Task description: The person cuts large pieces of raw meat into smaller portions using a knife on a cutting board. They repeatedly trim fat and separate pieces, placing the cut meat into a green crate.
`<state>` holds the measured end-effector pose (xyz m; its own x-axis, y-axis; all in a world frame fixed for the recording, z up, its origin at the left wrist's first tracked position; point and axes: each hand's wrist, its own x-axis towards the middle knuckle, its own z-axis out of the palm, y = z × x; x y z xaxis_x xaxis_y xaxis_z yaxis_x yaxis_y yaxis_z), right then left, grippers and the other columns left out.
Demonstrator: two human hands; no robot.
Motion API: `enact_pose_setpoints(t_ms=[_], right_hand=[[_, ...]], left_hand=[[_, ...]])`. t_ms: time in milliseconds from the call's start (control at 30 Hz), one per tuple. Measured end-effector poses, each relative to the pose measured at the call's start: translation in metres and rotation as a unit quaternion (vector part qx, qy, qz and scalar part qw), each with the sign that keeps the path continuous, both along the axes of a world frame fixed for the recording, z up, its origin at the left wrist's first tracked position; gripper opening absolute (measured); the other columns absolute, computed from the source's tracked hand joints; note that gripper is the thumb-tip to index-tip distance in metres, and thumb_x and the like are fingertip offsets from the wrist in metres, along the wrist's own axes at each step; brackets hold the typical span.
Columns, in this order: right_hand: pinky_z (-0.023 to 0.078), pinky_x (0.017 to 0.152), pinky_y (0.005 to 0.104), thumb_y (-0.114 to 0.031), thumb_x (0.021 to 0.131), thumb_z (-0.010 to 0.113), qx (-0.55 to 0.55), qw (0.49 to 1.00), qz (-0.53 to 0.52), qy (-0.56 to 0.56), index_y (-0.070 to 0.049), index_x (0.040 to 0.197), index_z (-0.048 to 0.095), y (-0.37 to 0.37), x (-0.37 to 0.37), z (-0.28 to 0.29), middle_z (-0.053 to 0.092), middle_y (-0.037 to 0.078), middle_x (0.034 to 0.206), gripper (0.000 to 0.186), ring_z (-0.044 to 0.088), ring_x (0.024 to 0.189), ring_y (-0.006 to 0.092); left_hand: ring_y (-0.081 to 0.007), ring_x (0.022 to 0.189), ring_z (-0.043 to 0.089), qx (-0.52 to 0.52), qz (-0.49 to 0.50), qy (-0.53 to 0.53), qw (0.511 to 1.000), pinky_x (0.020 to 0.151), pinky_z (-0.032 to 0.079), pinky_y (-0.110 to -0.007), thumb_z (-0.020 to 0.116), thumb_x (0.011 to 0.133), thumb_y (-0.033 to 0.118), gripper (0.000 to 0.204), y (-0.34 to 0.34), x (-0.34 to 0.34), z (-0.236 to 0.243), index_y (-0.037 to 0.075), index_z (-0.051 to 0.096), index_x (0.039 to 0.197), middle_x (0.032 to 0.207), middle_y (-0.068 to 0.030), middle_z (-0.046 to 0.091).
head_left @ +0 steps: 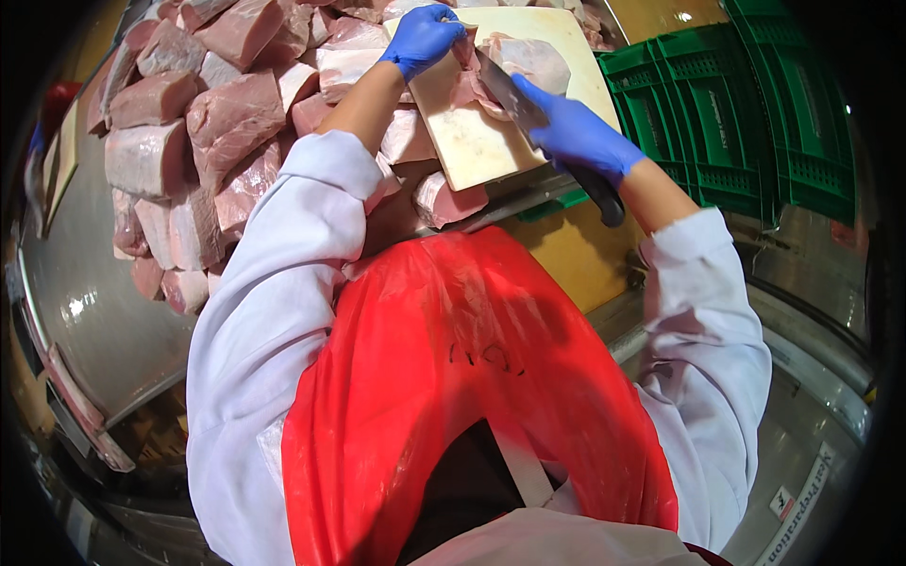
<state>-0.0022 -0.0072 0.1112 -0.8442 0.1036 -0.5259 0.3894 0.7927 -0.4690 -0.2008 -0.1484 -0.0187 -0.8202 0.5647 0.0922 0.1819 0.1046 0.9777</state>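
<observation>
My left hand [422,42], in a blue glove, is closed on the edge of a piece of raw meat [528,64] at the far side of a white cutting board [472,156]. In my right hand [585,134], also gloved in blue, is a knife [511,97] with a broad blade and a black handle. My index finger lies along the blade. The blade rests against the meat, its tip pointing toward my left hand. Pale fat covers the right part of the piece, and pink flesh shows near the blade.
Many chunks of raw meat [236,123] are heaped on a metal table [85,274] to the left. One chunk [447,200] lies by the board's near edge. Green plastic crates [703,123] stand on the right. A red apron [481,349] covers my front.
</observation>
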Motion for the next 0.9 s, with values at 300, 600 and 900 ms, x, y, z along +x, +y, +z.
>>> enact_pose_setpoints(t_ms=[300, 600, 900], right_hand=[[0.052, 0.073, 0.0515, 0.000, 0.087, 0.052, 0.114, 0.966, 0.233, 0.007, -0.023, 0.162, 0.023, 0.058, 0.046, 0.013, 0.068, 0.029, 0.089, 0.084, 0.067, 0.077, 0.0448], [0.052, 0.062, 0.0511, 0.002, 0.084, 0.050, 0.179, 0.903, 0.388, 0.047, -0.030, 0.164, 0.014, 0.156, 0.092, 0.000, 0.065, 0.021, 0.074, 0.094, 0.064, 0.064, 0.0412], [0.051, 0.060, 0.0528, 0.002, 0.086, 0.053, 0.144, 0.896, 0.396, 0.139, -0.028, 0.163, 0.017, 0.228, 0.122, -0.053, 0.063, 0.023, 0.073, 0.090, 0.062, 0.063, 0.0419]], left_hand=[[-0.0150, 0.071, 0.066, 0.061, 0.078, -0.022, 0.995, 0.070, 0.053, -0.028, 0.066, 0.081, 0.019, 0.020, -0.042, 0.009, -0.044, 0.000, 0.071, 0.082, 0.076, -0.0085, 0.071], [-0.0101, 0.067, 0.059, 0.051, 0.233, -0.059, 0.969, 0.061, 0.048, -0.025, 0.064, 0.087, 0.009, 0.009, -0.078, 0.062, -0.065, 0.003, 0.065, 0.094, 0.078, -0.0018, 0.066], [-0.0143, 0.089, 0.067, 0.216, 0.287, -0.097, 0.928, 0.080, 0.057, -0.031, 0.063, 0.093, 0.012, 0.021, -0.105, 0.126, 0.018, 0.010, 0.063, 0.114, 0.100, -0.0036, 0.068]])
